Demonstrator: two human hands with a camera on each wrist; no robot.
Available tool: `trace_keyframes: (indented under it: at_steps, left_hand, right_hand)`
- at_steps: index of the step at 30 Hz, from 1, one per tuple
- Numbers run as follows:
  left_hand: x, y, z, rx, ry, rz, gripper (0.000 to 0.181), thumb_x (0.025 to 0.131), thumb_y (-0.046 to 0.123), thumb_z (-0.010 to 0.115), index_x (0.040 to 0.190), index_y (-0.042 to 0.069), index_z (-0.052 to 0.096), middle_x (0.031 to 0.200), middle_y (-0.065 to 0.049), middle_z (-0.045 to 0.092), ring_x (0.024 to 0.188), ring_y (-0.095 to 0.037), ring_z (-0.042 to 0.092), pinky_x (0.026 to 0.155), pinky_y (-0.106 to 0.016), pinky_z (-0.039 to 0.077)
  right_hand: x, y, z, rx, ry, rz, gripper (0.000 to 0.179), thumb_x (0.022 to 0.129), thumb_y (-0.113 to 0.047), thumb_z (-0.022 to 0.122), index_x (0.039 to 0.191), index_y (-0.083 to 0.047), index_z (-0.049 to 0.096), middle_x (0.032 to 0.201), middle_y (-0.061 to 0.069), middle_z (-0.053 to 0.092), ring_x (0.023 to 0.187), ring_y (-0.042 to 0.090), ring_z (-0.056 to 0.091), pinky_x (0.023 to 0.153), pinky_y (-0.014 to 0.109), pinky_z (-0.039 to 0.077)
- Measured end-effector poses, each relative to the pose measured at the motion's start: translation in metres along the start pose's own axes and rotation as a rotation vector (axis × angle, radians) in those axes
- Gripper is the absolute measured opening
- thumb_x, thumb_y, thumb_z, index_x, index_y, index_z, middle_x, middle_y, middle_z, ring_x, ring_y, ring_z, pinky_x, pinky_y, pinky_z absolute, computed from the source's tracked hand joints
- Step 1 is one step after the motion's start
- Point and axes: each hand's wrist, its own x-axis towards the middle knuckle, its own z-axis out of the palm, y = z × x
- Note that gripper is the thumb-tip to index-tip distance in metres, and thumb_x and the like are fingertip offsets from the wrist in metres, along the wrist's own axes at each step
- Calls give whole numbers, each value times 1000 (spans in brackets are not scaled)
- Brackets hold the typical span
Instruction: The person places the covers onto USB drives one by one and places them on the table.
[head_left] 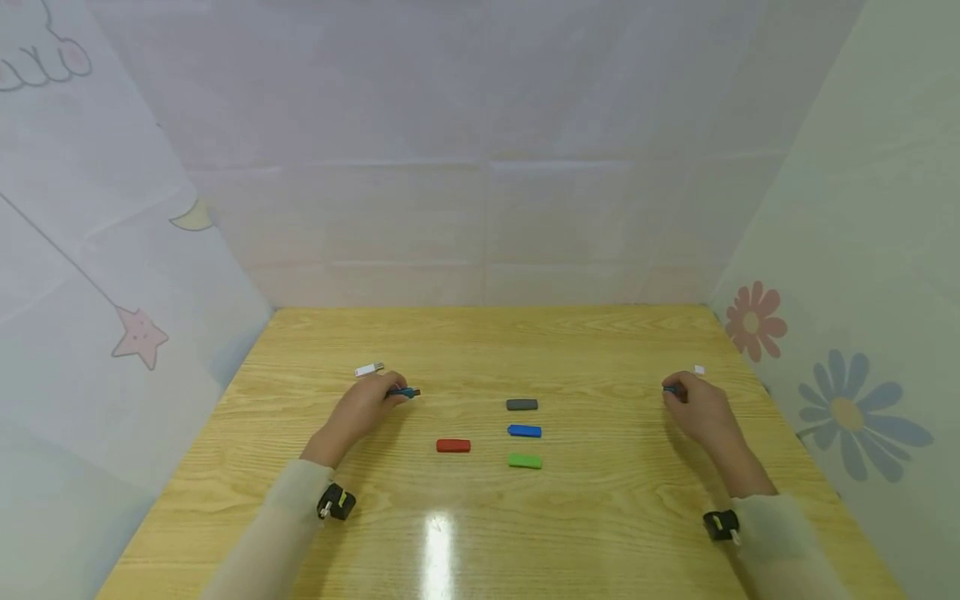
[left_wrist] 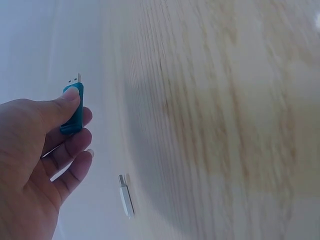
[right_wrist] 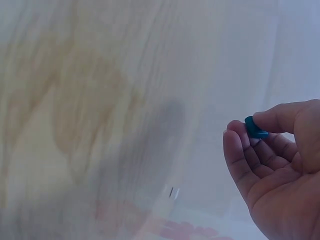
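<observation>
Between thumb and fingers, my left hand [head_left: 365,406] pinches a teal USB flash drive [left_wrist: 75,111] with its metal plug bare and pointing away from the palm. Just behind that hand lies a white USB flash drive [head_left: 367,369], its plug also uncovered. Over on the right, my right hand [head_left: 702,410] holds a small teal cap [right_wrist: 255,128] by thumb and fingertips. A small white cap [head_left: 699,369] sits on the table behind it.
Mid-table [head_left: 600,517] lie several sticks: a grey one [head_left: 522,405], a blue one [head_left: 524,431] and a green one [head_left: 524,461] in a column, with a red one [head_left: 453,446] to their left. Printed cloth walls [head_left: 480,208] stand behind and at both sides.
</observation>
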Motion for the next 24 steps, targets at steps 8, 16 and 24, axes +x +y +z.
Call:
trace_keyframes:
  at_steps: [8, 16, 24]
  left_hand:
    - [0, 8, 2, -53, -22, -6, 14, 97, 17, 70, 109, 10, 68, 101, -2, 70, 89, -16, 65, 78, -36, 56]
    - [1, 17, 4, -70, -49, -13, 14, 98, 18, 69, 110, 10, 69, 102, -2, 68, 93, -18, 64, 80, -37, 56]
    - [2, 27, 6, -83, -54, -14, 13, 98, 19, 69, 108, 11, 70, 99, 0, 67, 93, -16, 62, 80, -36, 56]
  right_hand:
    - [0, -11, 8, 18, 19, 11, 29, 104, -17, 54, 125, 3, 60, 114, 24, 67, 103, 40, 65, 79, 49, 57]
    - [-2, -22, 13, 44, 12, -2, 25, 103, -14, 58, 122, 3, 62, 109, 22, 69, 97, 38, 68, 76, 47, 58]
    - [-2, -32, 20, 79, 22, -33, 22, 102, -13, 61, 119, 1, 64, 101, 14, 72, 87, 28, 71, 71, 41, 59]
